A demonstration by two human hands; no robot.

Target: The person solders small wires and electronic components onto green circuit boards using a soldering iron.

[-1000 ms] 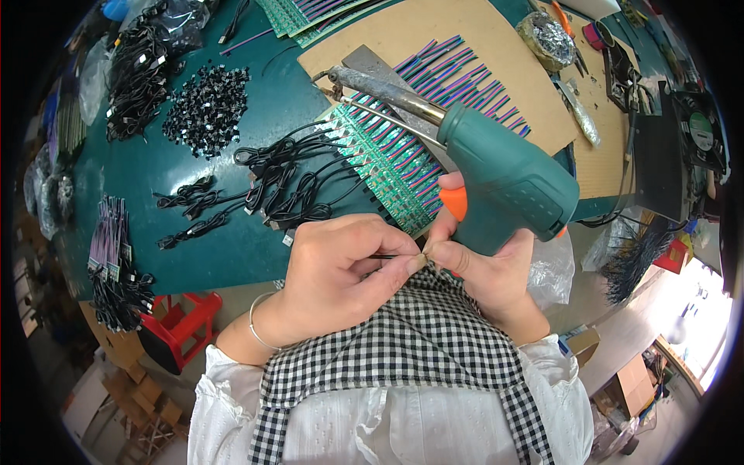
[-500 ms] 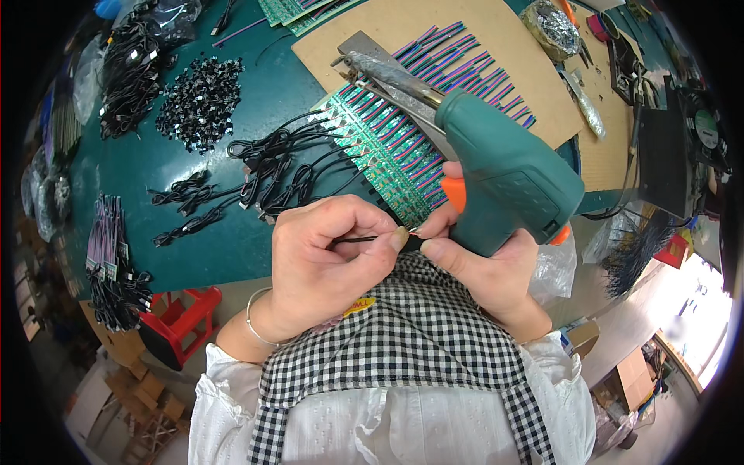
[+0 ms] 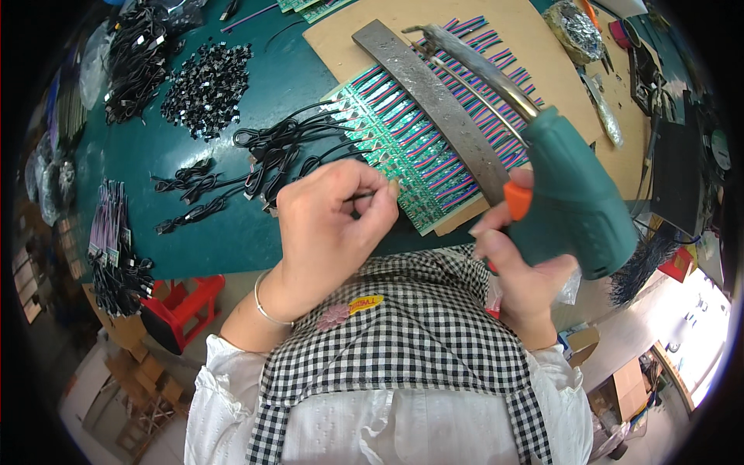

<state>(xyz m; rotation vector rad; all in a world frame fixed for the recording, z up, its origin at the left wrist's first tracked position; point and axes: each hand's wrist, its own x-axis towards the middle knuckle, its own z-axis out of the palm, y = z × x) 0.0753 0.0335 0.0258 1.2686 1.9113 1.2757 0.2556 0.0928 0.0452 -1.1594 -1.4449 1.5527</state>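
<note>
My left hand (image 3: pixel 329 221) is closed in a pinch at the near edge of a row of green circuit boards (image 3: pixel 381 147). A short dark bit of black cable (image 3: pixel 359 200) shows between its fingers; the cable's tip is hidden. My right hand (image 3: pixel 531 283) grips the handle of a green soldering gun (image 3: pixel 577 190), one finger by its orange trigger. The gun's long metal tip slants up and left, above the boards' wires. Pink, blue and black wires (image 3: pixel 480 39) run from the boards. Across them lies a flat grey metal bar (image 3: pixel 434 108).
Several black cables (image 3: pixel 271 151) trail left from the boards. A heap of small black connectors (image 3: pixel 205 89) lies farther left, near cable bundles (image 3: pixel 139 62). A brown board (image 3: pixel 333 35) sits under the work. A foil-wrapped bundle (image 3: pixel 573 31) is at far right. A red stool (image 3: pixel 182 310) stands below the table edge.
My left hand has moved up and away from me to the boards with the cable. My right hand has drawn the soldering gun to the right, apart from the left hand.
</note>
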